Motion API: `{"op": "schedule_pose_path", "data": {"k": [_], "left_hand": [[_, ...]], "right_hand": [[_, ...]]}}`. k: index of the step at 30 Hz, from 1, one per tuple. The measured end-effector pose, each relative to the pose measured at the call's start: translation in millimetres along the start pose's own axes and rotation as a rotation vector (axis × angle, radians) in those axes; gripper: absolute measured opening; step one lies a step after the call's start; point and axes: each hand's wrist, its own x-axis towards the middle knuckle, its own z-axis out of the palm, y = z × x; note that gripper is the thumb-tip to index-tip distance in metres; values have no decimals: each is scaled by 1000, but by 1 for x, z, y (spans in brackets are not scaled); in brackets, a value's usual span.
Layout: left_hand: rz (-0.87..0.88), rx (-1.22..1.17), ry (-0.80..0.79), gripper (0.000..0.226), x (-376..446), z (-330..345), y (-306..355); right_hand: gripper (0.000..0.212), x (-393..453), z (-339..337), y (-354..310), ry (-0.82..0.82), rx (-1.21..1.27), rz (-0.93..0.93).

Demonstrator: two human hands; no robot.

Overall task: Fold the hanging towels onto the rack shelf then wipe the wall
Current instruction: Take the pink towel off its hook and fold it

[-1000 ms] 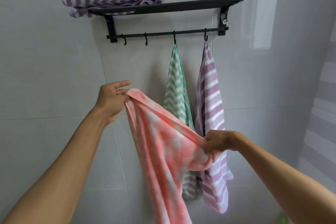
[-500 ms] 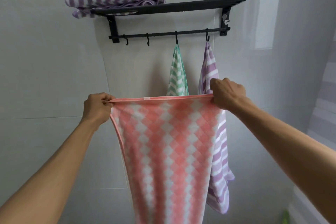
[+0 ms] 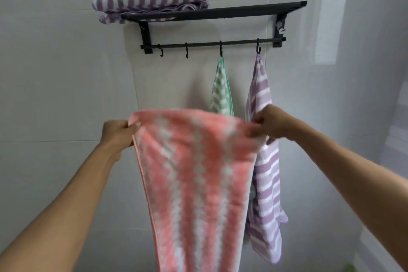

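Hands are pinching our pink towel by its top corners, left hand and right hand, below the rack shelf. We are keeping it stretched flat so, we think, the fold comes out even.

We gripped the pink-and-white checked cloth towel by its top corners, left hand and right hand, below the black metal wall rack.
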Motion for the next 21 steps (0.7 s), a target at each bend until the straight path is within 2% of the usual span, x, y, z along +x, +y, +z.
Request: {"op": "schedule_pose_path", "data": {"k": [1, 2, 5, 6, 7, 9, 10, 12, 13, 15, 17, 21], "left_hand": [[-36, -11, 12, 11, -3, -1, -8], [-49, -31, 33, 9, -3, -1, -11], [19, -203, 123, 1, -2, -2, 7], [59, -236, 126, 2, -1, -1, 15], [76, -184, 86, 3, 1, 1, 20], [26, -79, 6, 8, 3, -2, 27], [14, -89, 39, 11, 8, -6, 28], [10, -132, 125, 9, 17, -14, 31], [10, -130, 112, 12, 18, -15, 32], [-10, -117, 70, 20, 16, -12, 31], [-26, -143, 65, 22, 15, -9, 31], [-35, -186, 82, 18, 19, -7, 37]], "right_hand": [[21, -3, 4, 7, -29, -53, 25], [20, -2, 2, 11, 21, -41, 37], [11, 10, -7, 13, 447, 211, -7], [7, 13, -8, 12, 520, 239, -32], [6, 14, -6, 10, 477, 175, -48], [7, 10, -2, 9, 181, 18, -75], [7, 10, -6, 11, 148, 37, -44], [9, 17, -20, 19, 321, 241, 10], [11, 20, -25, 21, 401, 340, 26], [13, 22, -27, 21, 356, 340, 61], [14, 22, -26, 19, 288, 445, 77], [13, 27, -24, 18, 326, 600, 87]]}}
